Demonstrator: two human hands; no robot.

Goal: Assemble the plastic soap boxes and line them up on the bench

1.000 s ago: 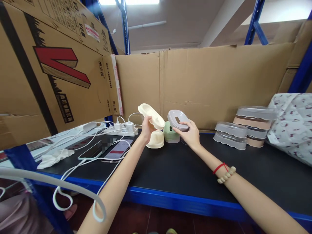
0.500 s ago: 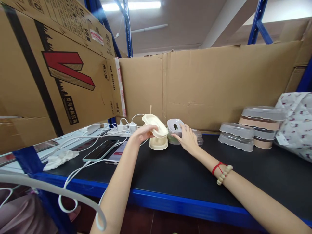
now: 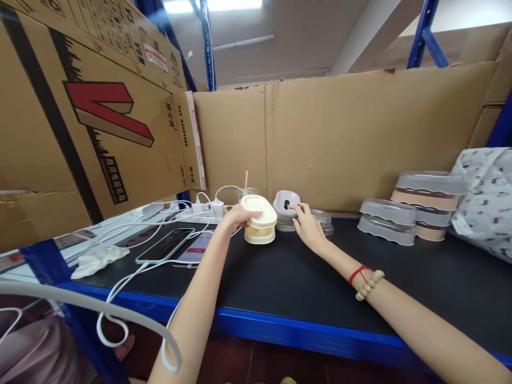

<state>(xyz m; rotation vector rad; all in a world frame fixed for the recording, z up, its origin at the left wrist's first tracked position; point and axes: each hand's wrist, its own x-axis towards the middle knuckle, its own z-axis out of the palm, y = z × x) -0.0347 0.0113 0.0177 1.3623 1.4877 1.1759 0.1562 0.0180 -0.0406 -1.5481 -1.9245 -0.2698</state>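
Head view shows a person's two bare hands over the far middle of a black shelf [image 3: 304,285]. The left hand [image 3: 237,217] holds a cream lid [image 3: 259,209], the thumb on top of it. The lid is over a cream box [image 3: 260,238] standing on the shelf — whether the two touch, one cannot tell. Just right of them, a lilac lid [image 3: 282,197] with a dark slot sits over a pale green box [image 3: 286,226], mostly covered. The right hand [image 3: 310,229] reaches its right side, fingers loosely bent and a little apart, the tips at the lid near the slot; whether they grip it cannot be told. Beads [image 3: 370,286] and a red cord [image 3: 357,274] circle the right wrist.

Small clear lids [image 3: 322,220] lie just beyond the right hand. Farther right are stacked grey lids [image 3: 387,224], then a taller stack with peach pieces [image 3: 423,198], beside a patterned bag [image 3: 486,205]. At left, two phones [image 3: 166,246] lie near a power strip [image 3: 202,218], white cables and a crumpled tissue [image 3: 100,260].
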